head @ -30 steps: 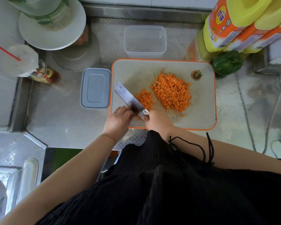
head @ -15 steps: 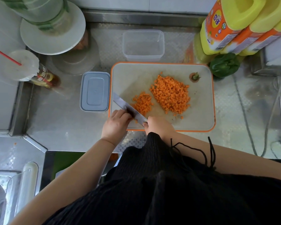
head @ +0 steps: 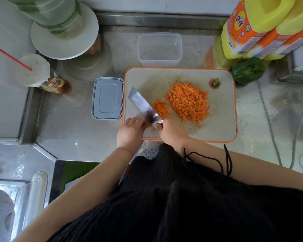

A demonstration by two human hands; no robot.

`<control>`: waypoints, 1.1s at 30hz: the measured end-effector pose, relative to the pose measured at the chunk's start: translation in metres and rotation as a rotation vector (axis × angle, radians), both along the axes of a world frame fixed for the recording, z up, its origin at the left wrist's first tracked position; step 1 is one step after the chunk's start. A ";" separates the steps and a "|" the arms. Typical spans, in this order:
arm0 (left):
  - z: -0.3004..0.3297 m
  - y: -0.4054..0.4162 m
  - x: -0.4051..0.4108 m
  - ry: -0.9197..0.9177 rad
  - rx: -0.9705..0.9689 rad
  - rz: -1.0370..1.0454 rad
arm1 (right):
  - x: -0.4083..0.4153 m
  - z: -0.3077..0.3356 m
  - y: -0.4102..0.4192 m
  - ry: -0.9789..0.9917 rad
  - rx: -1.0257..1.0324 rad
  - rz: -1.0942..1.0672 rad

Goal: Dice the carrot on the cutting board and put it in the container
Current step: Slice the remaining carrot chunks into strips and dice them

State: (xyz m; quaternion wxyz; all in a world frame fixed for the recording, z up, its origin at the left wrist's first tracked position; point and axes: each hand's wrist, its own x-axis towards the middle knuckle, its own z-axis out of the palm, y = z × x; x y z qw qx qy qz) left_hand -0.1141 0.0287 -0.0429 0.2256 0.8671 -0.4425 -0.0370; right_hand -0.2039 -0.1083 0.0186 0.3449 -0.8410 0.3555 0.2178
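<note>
Head view: right hand [head: 173, 133] wraps knife [head: 143, 106] handle at near edge of cutting board [head: 222, 126]; left hand [head: 130, 131] fingers curl against blade base, apparently pinning last carrot bit, bit itself hidden; blade long axis runs diagonally, tip toward far left; diced carrot [head: 188, 102] heaped mid-board, smaller pile [head: 160, 108] just beside blade; container [head: 159, 48] stands open beyond board, nothing visible inside; advice: keep fingertips tucked, short straight chops, then scrape piles toward container
</note>
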 end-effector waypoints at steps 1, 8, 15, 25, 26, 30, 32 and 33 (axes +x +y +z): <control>0.001 -0.001 -0.002 0.022 -0.008 -0.005 | -0.003 0.001 -0.005 -0.006 0.012 -0.038; 0.019 -0.013 -0.022 -0.244 0.059 -0.266 | -0.017 0.018 -0.024 -0.081 0.271 -0.397; 0.002 -0.012 -0.019 -0.309 0.310 -0.291 | -0.036 0.039 -0.040 -0.250 0.504 -0.728; 0.044 -0.043 -0.024 -0.143 0.093 -0.339 | -0.054 0.040 -0.047 -0.319 0.451 -0.687; 0.045 -0.044 -0.021 -0.119 -0.009 -0.298 | -0.057 0.039 -0.050 -0.314 0.391 -0.644; 0.067 -0.057 -0.007 0.168 -0.098 0.018 | -0.062 0.027 -0.052 -0.295 0.220 -0.506; 0.075 -0.062 -0.001 0.252 -0.110 0.125 | -0.063 0.021 -0.050 -0.288 0.207 -0.483; 0.078 -0.064 0.001 0.266 -0.120 0.154 | -0.063 0.018 -0.050 -0.285 0.201 -0.481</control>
